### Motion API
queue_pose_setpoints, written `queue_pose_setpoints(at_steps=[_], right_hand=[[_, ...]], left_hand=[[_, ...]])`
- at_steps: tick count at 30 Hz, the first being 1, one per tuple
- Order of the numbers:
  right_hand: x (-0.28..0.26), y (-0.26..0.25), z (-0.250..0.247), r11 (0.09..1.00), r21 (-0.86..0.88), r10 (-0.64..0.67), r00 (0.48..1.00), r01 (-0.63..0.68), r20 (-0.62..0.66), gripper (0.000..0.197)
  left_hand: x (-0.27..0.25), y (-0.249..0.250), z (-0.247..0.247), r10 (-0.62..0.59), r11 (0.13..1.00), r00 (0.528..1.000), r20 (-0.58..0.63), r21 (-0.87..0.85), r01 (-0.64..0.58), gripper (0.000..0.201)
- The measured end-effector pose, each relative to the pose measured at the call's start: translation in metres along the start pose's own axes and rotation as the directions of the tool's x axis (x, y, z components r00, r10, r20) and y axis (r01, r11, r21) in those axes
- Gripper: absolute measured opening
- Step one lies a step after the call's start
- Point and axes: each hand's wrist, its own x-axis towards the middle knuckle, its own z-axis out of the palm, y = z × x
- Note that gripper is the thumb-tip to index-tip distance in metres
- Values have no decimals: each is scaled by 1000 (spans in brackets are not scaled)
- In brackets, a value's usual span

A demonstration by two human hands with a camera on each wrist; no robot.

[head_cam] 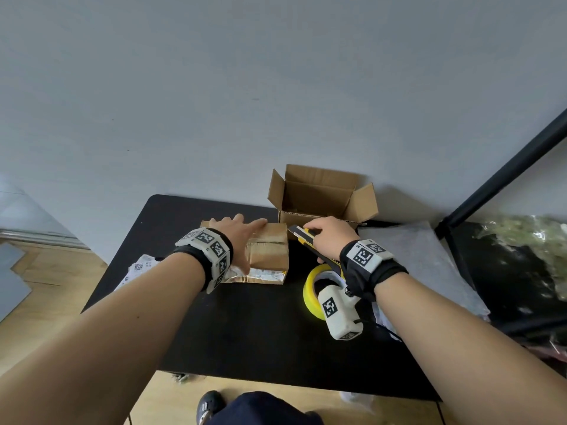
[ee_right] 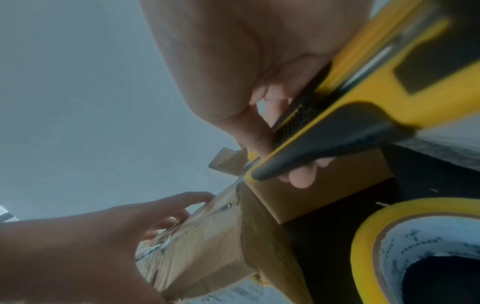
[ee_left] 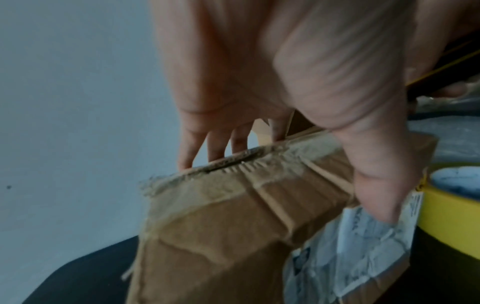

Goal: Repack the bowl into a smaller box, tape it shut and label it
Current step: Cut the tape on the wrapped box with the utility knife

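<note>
A worn, taped-up cardboard box [head_cam: 270, 251] lies shut on the black table [head_cam: 245, 326]. My left hand [head_cam: 245, 236] presses flat on its top, fingers spread and straight to the far edge [ee_left: 213, 150], thumb down the near side. My right hand [head_cam: 329, 237] grips a yellow and black utility knife [head_cam: 306, 236]. The knife's tip [ee_right: 246, 174] is at the box's far right corner. Behind it a smaller cardboard box [head_cam: 322, 194] stands with its flaps open; I can see nothing in it. No bowl is visible.
A yellow tape roll [head_cam: 311, 289] lies under my right wrist. Printed paper sheets [head_cam: 138, 268] lie at the table's left, and a grey padded sheet [head_cam: 417, 259] at its right. A black frame [head_cam: 503, 176] with a plastic-wrapped bundle stands at the far right.
</note>
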Motion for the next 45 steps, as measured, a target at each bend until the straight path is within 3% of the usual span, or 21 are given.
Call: queue_pose_setpoints(at_steps=[7, 15, 23, 26, 34, 39, 45], right_hand=[[1, 3, 3, 999, 23, 27, 1000, -27, -3, 38], [8, 13, 7, 997, 78, 28, 999, -24, -43, 42], [15, 14, 9, 991, 132, 3, 1000, -2, -6, 44], [17, 14, 12, 990, 143, -5, 999, -1, 40, 46], [21, 21, 4, 997, 74, -39, 979, 24, 200, 53], [22, 22, 5, 998, 24, -53, 980, 50, 194, 51], [19, 19, -11, 997, 18, -72, 952, 70, 297, 52]], left_hand=[[3, 3, -6, -18, 998, 1000, 23, -60, 19, 107], [7, 6, -6, -33, 998, 999, 43, -53, 35, 106], [17, 5, 2, -24, 997, 999, 35, -75, 27, 110], [18, 9, 7, -32, 994, 999, 17, -100, 34, 114], [24, 23, 13, -89, 995, 996, 19, 45, 89, 114], [27, 23, 14, -90, 995, 996, 21, 46, 89, 115], [27, 23, 13, -90, 994, 996, 26, 69, 88, 118]])
